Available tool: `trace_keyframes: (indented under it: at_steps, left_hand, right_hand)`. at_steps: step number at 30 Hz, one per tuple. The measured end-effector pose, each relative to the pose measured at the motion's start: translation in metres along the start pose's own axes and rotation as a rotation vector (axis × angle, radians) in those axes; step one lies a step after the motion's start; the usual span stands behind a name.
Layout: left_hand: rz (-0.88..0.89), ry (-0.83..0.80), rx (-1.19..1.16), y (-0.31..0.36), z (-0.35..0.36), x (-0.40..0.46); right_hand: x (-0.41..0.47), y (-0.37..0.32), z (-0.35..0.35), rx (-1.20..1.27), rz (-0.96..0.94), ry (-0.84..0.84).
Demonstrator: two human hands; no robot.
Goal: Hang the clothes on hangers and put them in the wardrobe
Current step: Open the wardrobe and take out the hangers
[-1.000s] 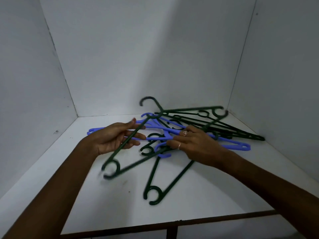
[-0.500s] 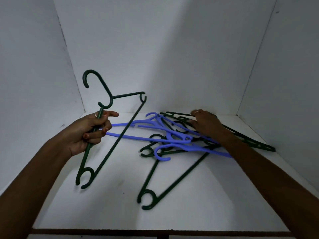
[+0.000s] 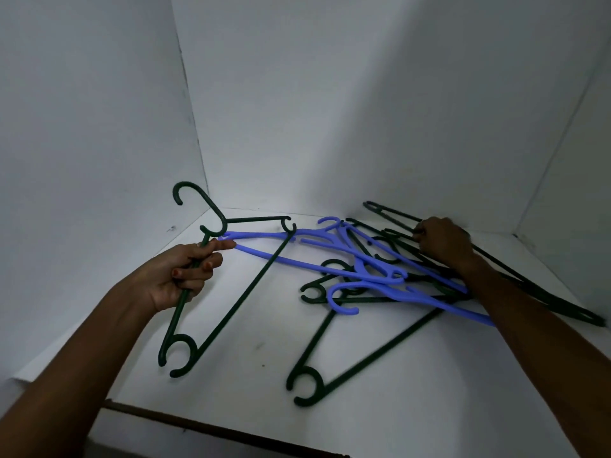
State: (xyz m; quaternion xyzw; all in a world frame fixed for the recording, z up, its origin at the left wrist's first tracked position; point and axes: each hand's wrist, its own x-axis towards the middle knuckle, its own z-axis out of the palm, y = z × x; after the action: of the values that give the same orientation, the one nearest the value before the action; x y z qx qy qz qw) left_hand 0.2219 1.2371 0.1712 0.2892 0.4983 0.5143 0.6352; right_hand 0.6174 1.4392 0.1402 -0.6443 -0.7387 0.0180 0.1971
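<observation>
Your left hand (image 3: 180, 277) grips a dark green hanger (image 3: 231, 294) by one sloping arm just below the neck, fingers curled round the rod and thumb laid along it, with the index finger stretched toward the far right and touching the end of a blue hanger (image 3: 297, 259). The held hanger stands tilted above the white shelf floor (image 3: 251, 365), its hook at the far upper left against the left wall (image 3: 82, 143) and its notched shoulder end at the near lower left. To the right, a tangled pile of hangers (image 3: 380, 276) lies on the shelf floor: blue hangers cross over dark green ones, and one dark green hanger (image 3: 347, 355) reaches out of the pile toward the near edge, its notched end nearest you. Your right hand (image 3: 444, 242) rests on the far side of the pile with the fingers curled down over a long dark green hanger (image 3: 529, 282) that runs from the far middle to the near right; whether those fingers close fully round the rod cannot be told, since the back of the hand hides them. The back wall (image 3: 347, 110) and right wall (image 3: 578, 193) enclose the compartment, and a dark brown front edge (image 3: 205, 431) borders the shelf at the near side.
</observation>
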Motion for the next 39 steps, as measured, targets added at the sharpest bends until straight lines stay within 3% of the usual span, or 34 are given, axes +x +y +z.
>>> trace_keyframes:
  at_steps: [4,8,13,16,21,26,31,36,39]
  left_hand:
    - [-0.071,-0.005,-0.026,-0.007,-0.012,0.006]
    - [-0.098,0.036,-0.034,-0.014,-0.014,0.010]
    - [-0.108,0.012,-0.048,-0.016,-0.013,0.013]
    - [-0.114,-0.055,-0.082,-0.016,-0.012,0.015]
    - [-0.090,-0.124,-0.055,-0.012,-0.011,0.011]
    - [-0.010,-0.054,0.027,-0.016,0.000,0.013]
    - [0.027,-0.047,-0.098,-0.021,0.011,0.025]
    - [0.082,-0.051,-0.194,-0.018,0.005,0.029]
    - [0.129,-0.122,-0.244,-0.006,-0.006,0.022]
  right_hand:
    - [-0.014,-0.020,-0.027,-0.075,-0.054,0.277]
    - [-0.033,-0.062,-0.038,0.016,-0.463,0.569]
    - [-0.079,-0.122,-0.034,-0.006,-0.958,0.625]
    - [-0.102,-0.144,-0.009,-0.024,-1.237,0.491]
    - [-0.121,-0.159,0.021,-0.089,-1.457,0.344]
    - [-0.122,-0.165,0.036,-0.151,-1.448,0.140]
    - [-0.117,-0.159,0.027,-0.117,-1.310,0.124]
    - [-0.094,-0.112,-0.003,-0.047,-0.966,0.266]
    - [-0.076,-0.075,-0.017,-0.039,-0.606,0.200]
